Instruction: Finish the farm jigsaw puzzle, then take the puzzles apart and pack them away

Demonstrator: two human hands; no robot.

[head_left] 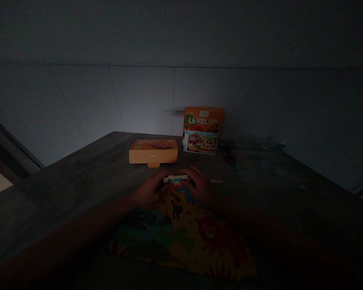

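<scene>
In dim light, my left hand (pixel 151 188) and my right hand (pixel 200 186) meet near the middle of the table. Their fingers are closed around light-edged puzzle pieces (pixel 177 178), which look like a small stack; how many there are cannot be made out. Below and between my forearms lies a colourful jigsaw puzzle (pixel 181 231) with animals and plants on yellow and green ground. Its upper edge is partly hidden by my hands. Just right of my right hand, a thin pale piece (pixel 217 181) lies on the table.
An orange puzzle box (pixel 153 155) lies flat beyond my left hand, its front flap out. Behind, another orange box (pixel 204 117) stands upright with its lid open and a farm picture card (pixel 200 143) in front. Clear plastic wrapping (pixel 266 145) sits on the right of the grey table (pixel 87 161), against the wall.
</scene>
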